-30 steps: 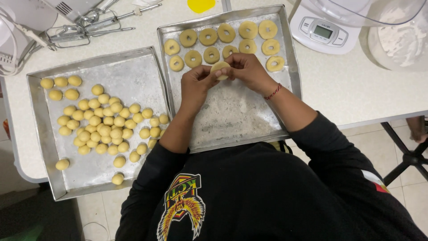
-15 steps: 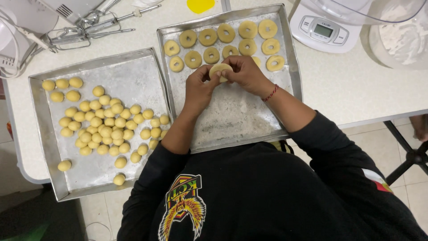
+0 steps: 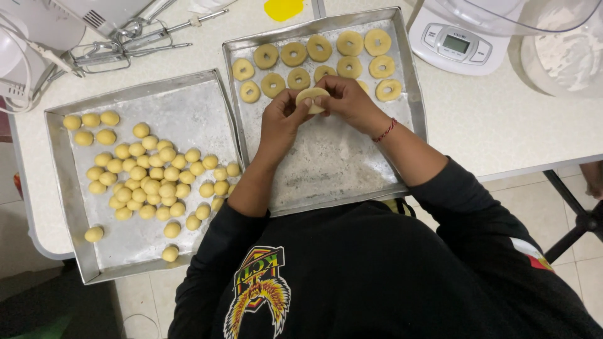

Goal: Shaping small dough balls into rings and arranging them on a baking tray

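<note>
Both hands meet just above the middle of the frame over the right baking tray, and between them sits one flattened round of pale dough. The left hand closes on the round from the left, fingers curled along its edge; the right hand closes on it from the right, thumb and fingertips pinched on the rim. A red thread bracelet circles the right wrist.

The round is held in the air, just below the two rows of ring-shaped dough pieces laid out along the top of that floured tray. To the left, a second tray holds a loose heap of small dough balls, with a few strays near its lower edge.

Shaping this piece well seems to call for light, even pressure from both sides, so the disc keeps an even thickness and its rim does not crack; the dent in the middle should likely stay centred to match the finished rings.

On the white surface, mixer beaters lie at upper left, and a white kitchen scale stands at upper right beside a clear bowl of flour.
</note>
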